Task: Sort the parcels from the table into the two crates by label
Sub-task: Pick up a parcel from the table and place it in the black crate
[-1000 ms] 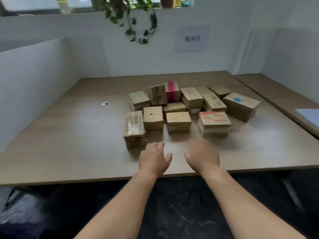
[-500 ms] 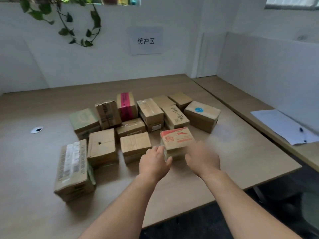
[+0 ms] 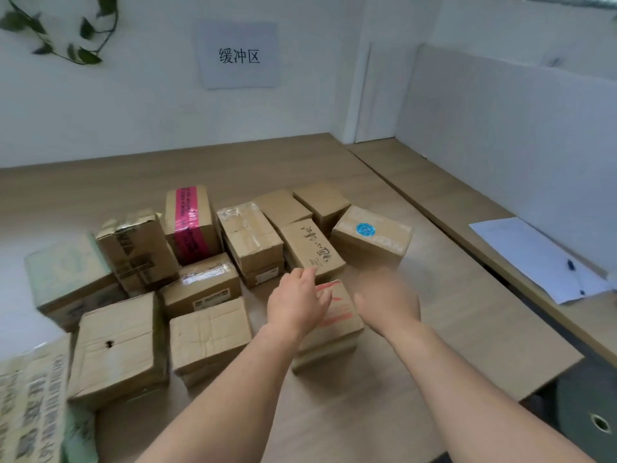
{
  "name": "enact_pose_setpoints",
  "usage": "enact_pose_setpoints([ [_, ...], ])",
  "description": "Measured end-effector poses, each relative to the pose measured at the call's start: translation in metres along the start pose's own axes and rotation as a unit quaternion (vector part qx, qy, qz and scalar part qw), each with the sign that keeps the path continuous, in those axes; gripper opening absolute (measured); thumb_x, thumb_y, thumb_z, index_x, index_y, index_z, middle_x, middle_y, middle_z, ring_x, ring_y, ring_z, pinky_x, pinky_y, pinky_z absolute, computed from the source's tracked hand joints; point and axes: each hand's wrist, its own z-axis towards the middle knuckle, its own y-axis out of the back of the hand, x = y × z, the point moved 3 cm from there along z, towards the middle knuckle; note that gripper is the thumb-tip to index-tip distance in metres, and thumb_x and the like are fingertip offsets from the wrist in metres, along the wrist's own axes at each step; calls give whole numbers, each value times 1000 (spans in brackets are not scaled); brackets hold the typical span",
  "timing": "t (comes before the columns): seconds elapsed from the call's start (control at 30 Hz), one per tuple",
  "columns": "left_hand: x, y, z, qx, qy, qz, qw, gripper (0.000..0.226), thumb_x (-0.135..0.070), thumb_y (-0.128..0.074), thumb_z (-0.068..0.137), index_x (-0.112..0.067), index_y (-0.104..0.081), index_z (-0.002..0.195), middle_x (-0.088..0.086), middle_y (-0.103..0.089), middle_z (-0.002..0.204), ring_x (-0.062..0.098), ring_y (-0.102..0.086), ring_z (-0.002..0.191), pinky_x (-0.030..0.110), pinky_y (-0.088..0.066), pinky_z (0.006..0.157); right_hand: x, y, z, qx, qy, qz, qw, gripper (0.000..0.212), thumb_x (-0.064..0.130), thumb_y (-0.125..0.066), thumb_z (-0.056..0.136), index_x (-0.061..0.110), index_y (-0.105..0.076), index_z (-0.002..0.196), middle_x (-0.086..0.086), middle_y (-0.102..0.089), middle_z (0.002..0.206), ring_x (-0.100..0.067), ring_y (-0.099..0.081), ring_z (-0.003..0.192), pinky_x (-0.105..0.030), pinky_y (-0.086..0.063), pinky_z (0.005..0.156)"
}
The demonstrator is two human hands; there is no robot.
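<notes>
Both hands reach, holding nothing, for the red-printed parcel (image 3: 337, 315) near the table's (image 3: 467, 329) front edge: left hand (image 3: 297, 305) relaxed over it, right hand (image 3: 389, 300) blurred beside it. Grip opposite sides, then read the label.

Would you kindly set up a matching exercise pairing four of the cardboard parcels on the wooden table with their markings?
Parcels:
1. Tall upright cardboard parcel at the back
2. Cardboard parcel furthest right
3. Cardboard parcel between the two hands
4. Square cardboard parcel near the left front

Markings:
A. Small dark hole in the top
B. Round blue sticker
C. Pink tape band
D. Red print on top

Pairs: 1-C, 2-B, 3-D, 4-A
</notes>
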Motion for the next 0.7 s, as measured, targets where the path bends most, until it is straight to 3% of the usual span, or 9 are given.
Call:
enact_pose_setpoints([
  [0.37, -74, -30, 86, 8, 6, -53, 999, 55, -40, -47, 96, -19, -34, 145, 2, -44, 142, 18, -44, 129, 35, -42, 100, -86, 1, 100, 24, -16, -7, 1000, 40, 35, -41, 98, 22, -49, 135, -5, -49, 133, -23, -46, 122, -34, -44, 91],
  [0.47, -94, -46, 106, 21, 48, -54, 997, 54, -40, -47, 96, -18, -34, 144, 2, -45, 140, 19, -47, 124, 34, -43, 95, -109, 0, 134, 39, -1, -1, 999, 42, 34, -42, 98, 20, -47, 136, -8, -46, 137, -26, -42, 126, -35, -42, 95],
  [0.57, -107, -66, 128, 26, 106, -78, 991, 58, -40, -50, 95, -17, -31, 146, 3, -43, 143, 20, -45, 129, 34, -41, 100, -130, -3, 171, 42, 29, 15, 999, 45, 34, -46, 96, 16, -43, 137, -9, -44, 138, -27, -39, 127, -34, -40, 96],
  [0.7, -106, -97, 151, 25, 212, -139, 967, 61, -40, -54, 93, -19, -29, 145, 2, -50, 138, 20, -51, 123, 34, -47, 95, -145, -14, 216, 79, 76, 50, 993, 66, 39, -49, 96, 12, -23, 151, -9, -33, 152, -29, -31, 136, -38, -34, 106],
])
